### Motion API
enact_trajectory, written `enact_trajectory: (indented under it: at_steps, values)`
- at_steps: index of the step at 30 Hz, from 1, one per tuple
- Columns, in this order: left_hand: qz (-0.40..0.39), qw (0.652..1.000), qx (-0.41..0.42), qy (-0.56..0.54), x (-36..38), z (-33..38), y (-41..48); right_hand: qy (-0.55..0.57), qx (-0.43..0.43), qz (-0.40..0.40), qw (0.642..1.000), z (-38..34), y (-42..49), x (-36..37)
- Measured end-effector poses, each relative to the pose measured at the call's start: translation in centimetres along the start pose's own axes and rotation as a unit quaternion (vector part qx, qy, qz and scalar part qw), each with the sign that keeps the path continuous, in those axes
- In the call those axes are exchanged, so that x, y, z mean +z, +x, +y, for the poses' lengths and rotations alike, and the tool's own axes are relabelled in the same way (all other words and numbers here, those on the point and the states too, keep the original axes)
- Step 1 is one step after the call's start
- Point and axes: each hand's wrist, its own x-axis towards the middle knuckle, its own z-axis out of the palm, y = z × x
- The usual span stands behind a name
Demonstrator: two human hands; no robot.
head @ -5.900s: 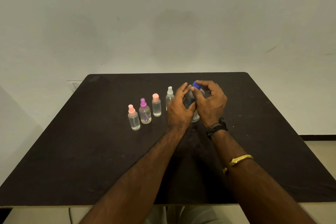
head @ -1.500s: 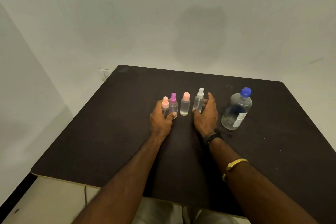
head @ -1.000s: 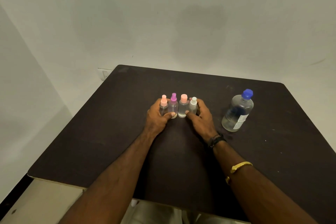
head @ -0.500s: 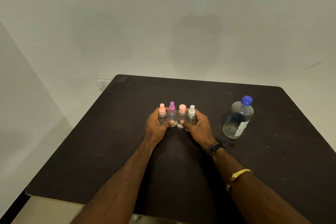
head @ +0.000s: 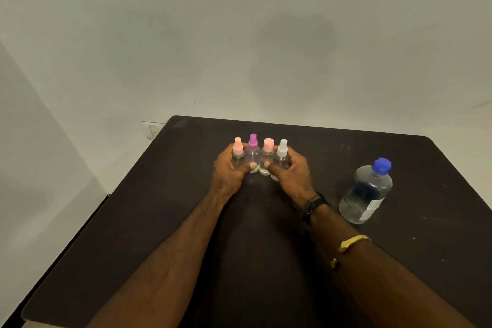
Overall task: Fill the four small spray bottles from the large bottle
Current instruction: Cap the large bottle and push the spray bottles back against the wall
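Surface: dark surface (head: 165, 221); spray bottles (head: 253, 154) upright, touching in a row.
Grips: left grip (head: 229, 173), right grip (head: 291, 176) clasp row's ends.
Large bottle (head: 366, 194): upright, capped, nearest right grip.

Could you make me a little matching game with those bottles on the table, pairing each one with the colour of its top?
Column one:
1 leftmost small bottle
2 second small bottle from the left
3 rightmost small bottle
4 large bottle

Column two:
a blue
b pink
c white
d purple

Pairs: 1-b, 2-d, 3-c, 4-a.
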Motion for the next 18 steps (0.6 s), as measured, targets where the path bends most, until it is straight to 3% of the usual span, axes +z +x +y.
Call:
enact_trajectory:
  at_steps: [18]
  values:
    - [0.029, 0.999, -0.039, 0.018, 1.1, -6.1, 14.1, 0.012, 0.018, 0.049, 0.999, 3.1, 15.0, 4.8]
